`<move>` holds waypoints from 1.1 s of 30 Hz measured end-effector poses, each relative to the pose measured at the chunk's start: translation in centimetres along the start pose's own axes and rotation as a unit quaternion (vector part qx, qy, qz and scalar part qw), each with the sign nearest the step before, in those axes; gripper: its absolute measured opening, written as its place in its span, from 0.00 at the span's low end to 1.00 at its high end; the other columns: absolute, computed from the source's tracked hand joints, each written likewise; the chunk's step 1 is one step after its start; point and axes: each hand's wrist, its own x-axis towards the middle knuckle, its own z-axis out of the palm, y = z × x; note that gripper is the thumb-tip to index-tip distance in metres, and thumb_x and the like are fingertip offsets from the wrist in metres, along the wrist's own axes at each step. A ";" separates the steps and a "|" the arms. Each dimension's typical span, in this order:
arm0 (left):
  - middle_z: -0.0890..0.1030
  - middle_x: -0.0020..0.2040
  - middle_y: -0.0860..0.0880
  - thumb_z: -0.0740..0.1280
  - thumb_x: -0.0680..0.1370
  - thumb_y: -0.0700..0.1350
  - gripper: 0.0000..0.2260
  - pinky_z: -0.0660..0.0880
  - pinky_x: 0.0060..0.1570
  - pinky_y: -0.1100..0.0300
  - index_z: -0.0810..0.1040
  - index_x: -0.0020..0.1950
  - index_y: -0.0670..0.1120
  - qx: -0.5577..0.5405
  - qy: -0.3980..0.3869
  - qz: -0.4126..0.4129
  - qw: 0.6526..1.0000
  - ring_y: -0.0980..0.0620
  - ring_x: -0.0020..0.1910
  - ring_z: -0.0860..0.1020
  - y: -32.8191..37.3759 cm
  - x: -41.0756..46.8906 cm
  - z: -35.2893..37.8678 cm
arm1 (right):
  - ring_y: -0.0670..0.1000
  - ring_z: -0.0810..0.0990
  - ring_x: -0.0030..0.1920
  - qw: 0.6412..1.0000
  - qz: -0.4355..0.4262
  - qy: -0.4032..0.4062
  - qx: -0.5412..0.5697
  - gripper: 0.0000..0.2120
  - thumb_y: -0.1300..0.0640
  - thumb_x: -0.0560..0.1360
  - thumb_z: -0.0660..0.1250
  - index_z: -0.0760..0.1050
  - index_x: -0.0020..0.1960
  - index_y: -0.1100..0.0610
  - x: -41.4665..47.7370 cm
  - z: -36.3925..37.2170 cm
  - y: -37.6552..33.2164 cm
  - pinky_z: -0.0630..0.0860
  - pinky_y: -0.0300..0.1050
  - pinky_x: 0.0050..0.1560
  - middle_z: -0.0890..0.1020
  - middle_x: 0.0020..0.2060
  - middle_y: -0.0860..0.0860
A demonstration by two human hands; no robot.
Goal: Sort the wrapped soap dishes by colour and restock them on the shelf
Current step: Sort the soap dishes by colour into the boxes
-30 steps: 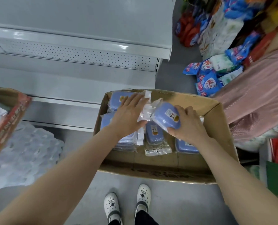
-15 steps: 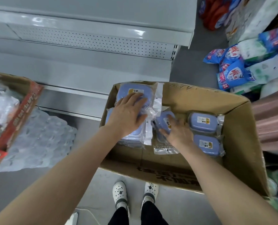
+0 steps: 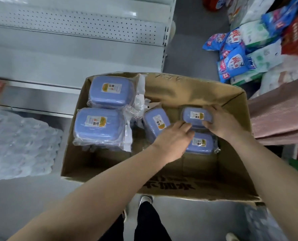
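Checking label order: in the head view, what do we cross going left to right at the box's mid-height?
Shrink-wrapped pack → near dish stack → middle dish → held dish → right grip → pink cloth. Left out: left grip and low dish, which overlap others.

Five wrapped blue soap dishes (image 3: pixel 156 121) show their tops in one cardboard box (image 3: pixel 188 87): two crown stacks at its left, whose depth cannot be counted, and three lie at its right. Two hands reach in, left (image 3: pixel 172 138) and right (image 3: pixel 221 122). Outside lie one water pack (image 3: pixel 19 141) and at least three blue detergent bags (image 3: pixel 231 61).
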 end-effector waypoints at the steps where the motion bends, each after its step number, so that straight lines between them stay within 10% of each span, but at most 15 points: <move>1: 0.71 0.67 0.42 0.73 0.72 0.45 0.26 0.75 0.60 0.46 0.73 0.68 0.42 -0.007 -0.024 -0.006 1.000 0.42 0.66 0.70 0.3 0.8 1.5 | 0.60 0.70 0.67 1.000 -0.009 -0.005 0.006 0.30 0.49 0.78 0.66 0.60 0.76 0.51 0.4 0.3 0.4 0.70 0.55 0.64 0.66 0.72 0.54; 12: 0.69 0.71 0.39 0.70 0.74 0.45 0.34 0.64 0.69 0.46 0.60 0.76 0.39 0.024 -0.139 -0.036 0.989 0.39 0.69 0.68 1.5 8.1 9.9 | 0.61 0.68 0.68 0.999 -0.032 -0.036 -0.004 0.40 0.52 0.72 0.74 0.57 0.78 0.52 4.3 4.5 3.8 0.67 0.56 0.68 0.66 0.72 0.56; 20: 0.73 0.63 0.42 0.74 0.69 0.46 0.35 0.70 0.63 0.48 0.65 0.72 0.42 -0.003 -0.106 0.040 0.994 0.43 0.61 0.71 2.5 4.2 5.1 | 0.64 0.71 0.63 0.999 -0.029 -0.016 -0.028 0.43 0.50 0.68 0.76 0.59 0.77 0.54 3.8 4.7 2.7 0.70 0.55 0.61 0.68 0.65 0.58; 33: 0.71 0.67 0.43 0.68 0.70 0.60 0.38 0.71 0.63 0.49 0.61 0.75 0.44 -0.004 -0.070 -0.088 0.994 0.42 0.64 0.70 -0.2 -7.8 -0.8 | 0.60 0.71 0.64 0.989 0.046 -0.010 0.140 0.40 0.37 0.67 0.74 0.64 0.69 0.57 -2.4 -1.1 -5.7 0.70 0.53 0.61 0.68 0.65 0.58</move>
